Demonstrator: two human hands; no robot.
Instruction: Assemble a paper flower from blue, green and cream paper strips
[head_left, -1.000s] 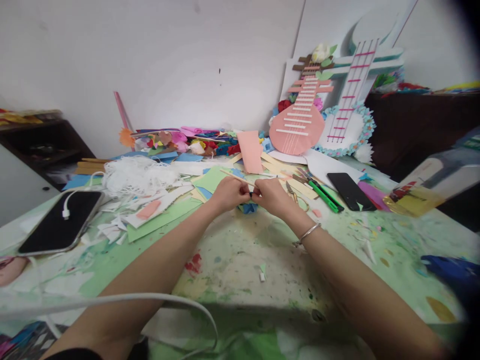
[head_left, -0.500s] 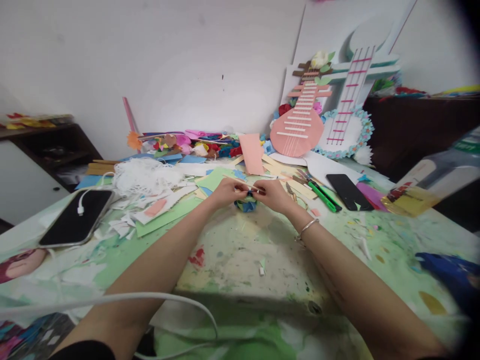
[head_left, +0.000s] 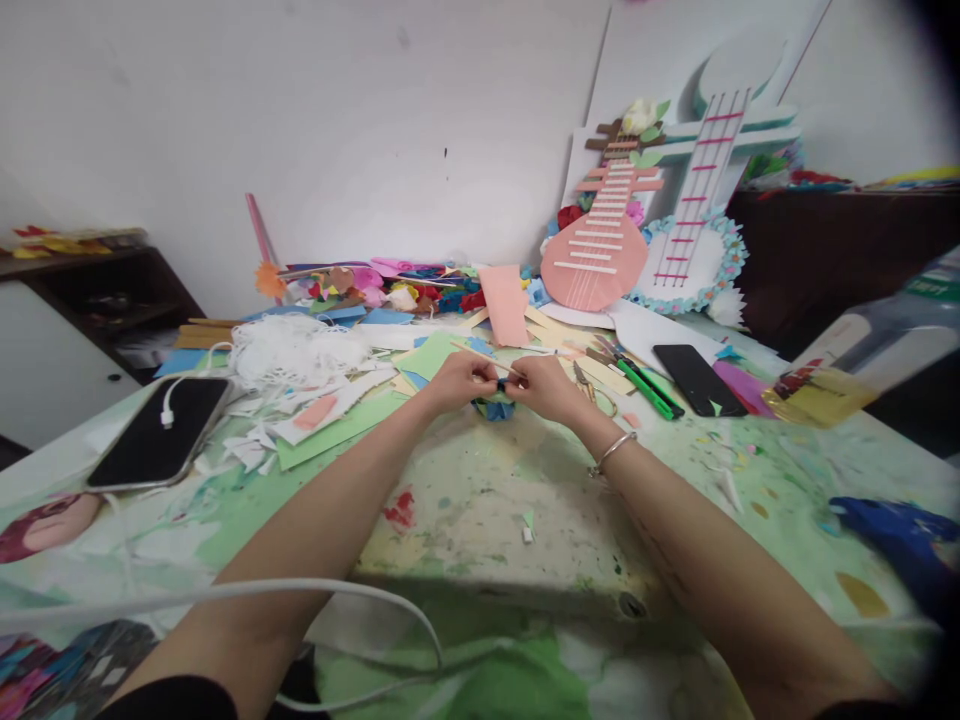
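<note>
My left hand (head_left: 465,382) and my right hand (head_left: 546,386) meet close together over the table, fingers pinched. Between the fingertips sits a small dark blue piece of paper (head_left: 502,385). Just under them is a crumpled blue and green paper piece (head_left: 498,410), partly covered by my fingers. A thin pale stick (head_left: 480,356) slants from behind my left hand to the fingertips of my right, which seem closed on it. My left fingers pinch the dark blue paper; the exact grip is hidden.
Right of my hands lie scissors (head_left: 583,382), a green utility knife (head_left: 646,390) and a black phone (head_left: 697,380). Paper scraps, white string (head_left: 292,350) and another phone (head_left: 161,435) are at left. A white cable (head_left: 360,592) loops in front. Paper instruments (head_left: 596,255) stand behind.
The thin stick now slants more steeply down to my right fingers. Both hands stay nearly in place over the blue paper, and the view has shifted slightly.
</note>
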